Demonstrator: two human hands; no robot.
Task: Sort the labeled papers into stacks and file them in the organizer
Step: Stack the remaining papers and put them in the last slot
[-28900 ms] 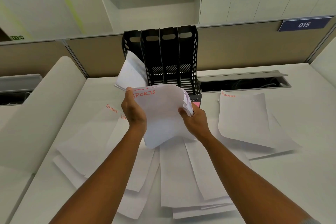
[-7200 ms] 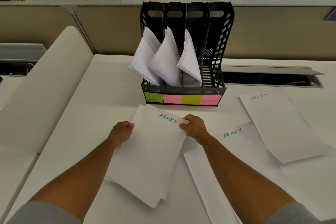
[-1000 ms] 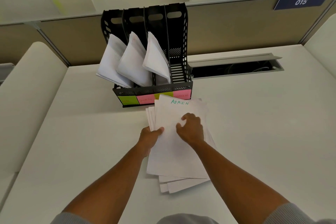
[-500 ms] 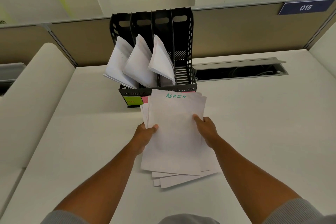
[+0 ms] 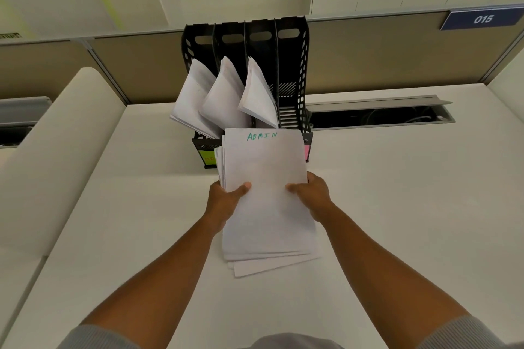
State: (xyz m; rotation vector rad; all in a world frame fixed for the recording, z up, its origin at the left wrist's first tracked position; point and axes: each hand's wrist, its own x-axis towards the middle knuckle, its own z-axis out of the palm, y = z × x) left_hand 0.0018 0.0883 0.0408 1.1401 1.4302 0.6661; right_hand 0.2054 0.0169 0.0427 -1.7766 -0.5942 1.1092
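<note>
"ADMIN" stack (image 5: 266, 195) between both hands

The ADMIN stack (image 5: 266, 195) is thin matt white paper. The organizer (image 5: 292, 65) is black perforated plastic, slightly glossy. The bench (image 5: 397, 207) looks smooth, matt white. The cable tray lid (image 5: 377, 100) appears brushed grey metal.
</note>
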